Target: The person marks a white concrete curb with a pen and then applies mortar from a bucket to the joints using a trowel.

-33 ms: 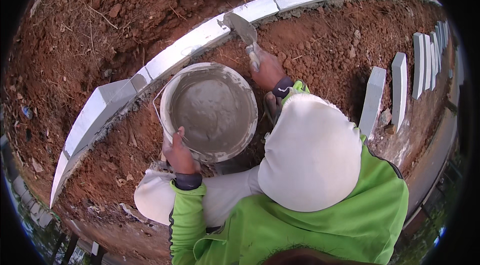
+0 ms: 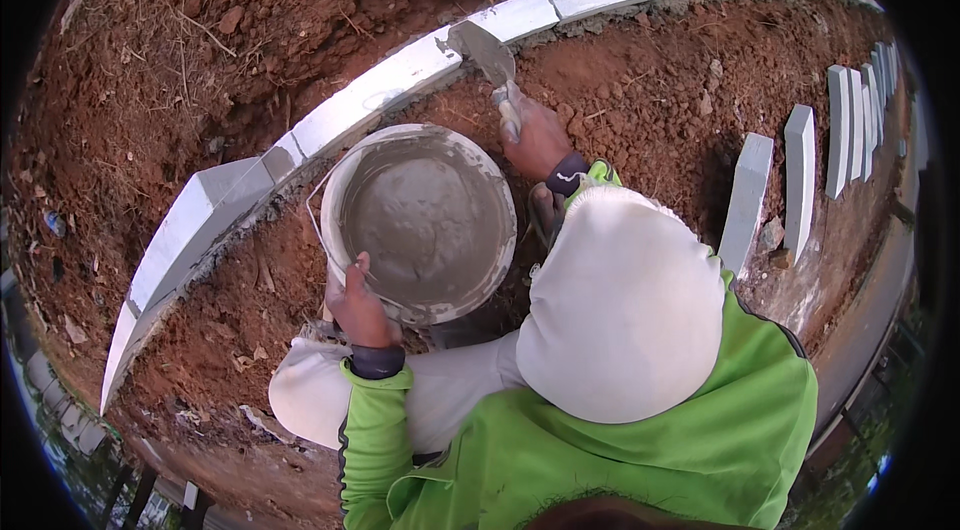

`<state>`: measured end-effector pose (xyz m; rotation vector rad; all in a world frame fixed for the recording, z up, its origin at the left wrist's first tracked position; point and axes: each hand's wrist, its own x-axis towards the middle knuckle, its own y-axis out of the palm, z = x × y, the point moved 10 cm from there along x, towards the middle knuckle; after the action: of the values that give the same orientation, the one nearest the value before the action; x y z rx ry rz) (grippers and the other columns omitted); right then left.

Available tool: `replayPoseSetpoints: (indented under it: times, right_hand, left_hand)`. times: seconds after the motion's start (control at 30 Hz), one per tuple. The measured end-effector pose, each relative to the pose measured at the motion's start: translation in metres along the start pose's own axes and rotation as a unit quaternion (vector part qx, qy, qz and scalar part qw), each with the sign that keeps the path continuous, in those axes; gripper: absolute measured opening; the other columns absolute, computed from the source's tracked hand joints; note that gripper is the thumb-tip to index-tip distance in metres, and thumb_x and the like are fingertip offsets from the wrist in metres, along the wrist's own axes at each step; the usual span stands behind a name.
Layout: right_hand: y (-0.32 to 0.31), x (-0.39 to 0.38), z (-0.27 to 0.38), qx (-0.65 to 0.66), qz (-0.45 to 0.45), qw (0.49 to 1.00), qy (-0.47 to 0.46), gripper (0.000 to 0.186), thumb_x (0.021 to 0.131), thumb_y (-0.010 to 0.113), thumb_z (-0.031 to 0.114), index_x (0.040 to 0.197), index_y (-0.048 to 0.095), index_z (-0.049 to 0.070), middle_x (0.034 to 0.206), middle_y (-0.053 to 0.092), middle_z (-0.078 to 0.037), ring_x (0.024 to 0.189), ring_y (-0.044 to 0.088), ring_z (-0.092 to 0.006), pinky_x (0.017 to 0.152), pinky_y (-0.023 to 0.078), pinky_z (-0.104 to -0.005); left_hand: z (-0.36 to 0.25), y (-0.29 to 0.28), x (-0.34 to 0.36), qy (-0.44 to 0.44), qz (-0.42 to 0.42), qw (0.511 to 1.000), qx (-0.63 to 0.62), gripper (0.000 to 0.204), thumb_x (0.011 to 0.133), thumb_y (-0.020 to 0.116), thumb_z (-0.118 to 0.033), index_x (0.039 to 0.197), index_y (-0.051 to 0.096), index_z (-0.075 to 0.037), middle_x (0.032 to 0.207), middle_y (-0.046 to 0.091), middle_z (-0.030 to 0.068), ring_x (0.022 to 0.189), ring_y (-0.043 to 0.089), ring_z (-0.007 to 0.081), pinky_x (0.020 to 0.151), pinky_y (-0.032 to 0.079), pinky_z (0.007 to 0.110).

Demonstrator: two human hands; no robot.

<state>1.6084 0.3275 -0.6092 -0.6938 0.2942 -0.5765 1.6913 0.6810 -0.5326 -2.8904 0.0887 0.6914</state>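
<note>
the round pale bucket point(image 2: 340, 192) has grey residue along its rim and contains wet grey mortar point(image 2: 425, 210), its surface uneven. the left hand point(image 2: 360, 310) is clasped on the near left edge of the bucket, thumb over the rim; a thin wire bail point(image 2: 318, 215) hangs along the bucket's left side. the right hand point(image 2: 538, 142), beyond the bucket to its upper right, is closed around the grip of a trowel point(image 2: 485, 52). the trowel extends forward and leftward from that hand, blade stained grey, its tip at a row of white blocks point(image 2: 385, 85); whether the blade bears on the row cannot be confirmed. a grey smear is noted beside the tip. the row curves past the bucket's far side. red soil point(image 2: 640, 90) surrounds the bucket. loose pale blocks point(image 2: 746, 195) lie well apart, to the bucket's right.
</note>
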Motion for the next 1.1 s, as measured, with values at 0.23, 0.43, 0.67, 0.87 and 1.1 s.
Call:
replayPoseSetpoints:
  times: [0.23, 0.43, 0.67, 0.87, 1.1]
  right_hand:
    - [0.022, 0.015, 0.01, -0.04, 0.063, 0.997, -0.02, 0.055, 0.087, 0.056, 0.018, 0.137, 0.049, -0.004, 0.101, 0.065, -0.026, 0.098, 0.063, -0.0433, 0.086, 0.051, -0.0511]
    - [0.015, 0.009, -0.001, -0.035, 0.055, 0.998, 0.013, 0.059, 0.086, 0.057, 0.014, 0.139, 0.046, -0.007, 0.101, 0.065, -0.026, 0.094, 0.064, -0.0439, 0.084, 0.052, -0.0517]
    - [-0.005, 0.004, -0.009, -0.022, -0.016, 0.999, 0.022, 0.062, 0.084, 0.058, 0.014, 0.14, 0.045, -0.008, 0.099, 0.065, -0.027, 0.092, 0.064, -0.0447, 0.083, 0.052, -0.0503]
    - [-0.007, 0.005, -0.006, -0.015, -0.018, 0.999, 0.031, 0.059, 0.086, 0.057, 0.014, 0.141, 0.047, -0.006, 0.105, 0.065, -0.029, 0.098, 0.063, -0.0454, 0.088, 0.051, -0.0487]
    - [-0.005, -0.001, -0.007, -0.016, -0.02, 0.999, 0.032, 0.059, 0.084, 0.057, 0.012, 0.138, 0.048, -0.008, 0.101, 0.066, -0.029, 0.096, 0.064, -0.0453, 0.084, 0.052, -0.05]
  left_hand:
    - [0.006, 0.003, -0.001, -0.042, -0.001, 0.999, -0.006, 0.026, 0.096, 0.055, -0.007, 0.117, 0.064, 0.006, 0.108, 0.067, 0.0085, 0.094, 0.062, 0.0159, 0.086, 0.05, 0.031]
    - [0.0, 0.003, -0.005, -0.046, -0.014, 0.999, -0.007, 0.024, 0.096, 0.057, -0.009, 0.113, 0.065, 0.005, 0.103, 0.068, 0.0081, 0.09, 0.062, 0.0162, 0.085, 0.051, 0.031]
    - [0.002, 0.003, -0.004, -0.058, -0.009, 0.998, -0.018, 0.024, 0.094, 0.06, -0.009, 0.112, 0.066, 0.005, 0.101, 0.068, 0.0076, 0.089, 0.062, 0.0163, 0.083, 0.051, 0.032]
    - [0.003, 0.002, -0.001, -0.047, -0.002, 0.999, -0.018, 0.025, 0.094, 0.059, -0.008, 0.114, 0.065, 0.006, 0.106, 0.068, 0.0086, 0.092, 0.062, 0.0169, 0.084, 0.051, 0.032]
    - [-0.002, 0.005, -0.004, -0.042, 0.003, 0.999, 0.002, 0.026, 0.095, 0.056, -0.006, 0.116, 0.064, 0.006, 0.109, 0.068, 0.0093, 0.094, 0.063, 0.0167, 0.087, 0.051, 0.032]
